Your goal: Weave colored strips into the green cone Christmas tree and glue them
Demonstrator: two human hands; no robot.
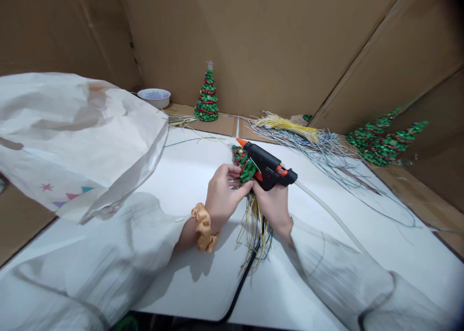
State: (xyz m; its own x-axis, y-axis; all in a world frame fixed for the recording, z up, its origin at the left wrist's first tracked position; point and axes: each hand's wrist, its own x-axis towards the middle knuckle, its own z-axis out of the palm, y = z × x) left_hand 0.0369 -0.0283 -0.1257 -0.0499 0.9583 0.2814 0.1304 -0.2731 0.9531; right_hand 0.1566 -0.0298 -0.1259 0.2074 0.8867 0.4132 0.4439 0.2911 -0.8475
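My right hand (272, 204) grips a black glue gun (266, 165) with an orange tip that points up and left, over the white table (188, 273). My left hand (223, 194) is closed on a small green and red tree ornament (245, 165) lying on its side against the gun's nozzle. A bundle of thin yellow and blue wires (255, 229) trails from the ornament toward me, between my wrists. An orange scrunchie (204, 227) sits on my left wrist. A clear glue stick (328, 209) sticks out behind the gun to the right.
A finished little tree (207, 96) stands upright at the back by a white bowl (155, 97). Loose wire strands (308, 135) spread at the back right. Green tree pieces (384, 138) lie far right. A large white bag (72, 137) lies on the left. Cardboard walls surround the table.
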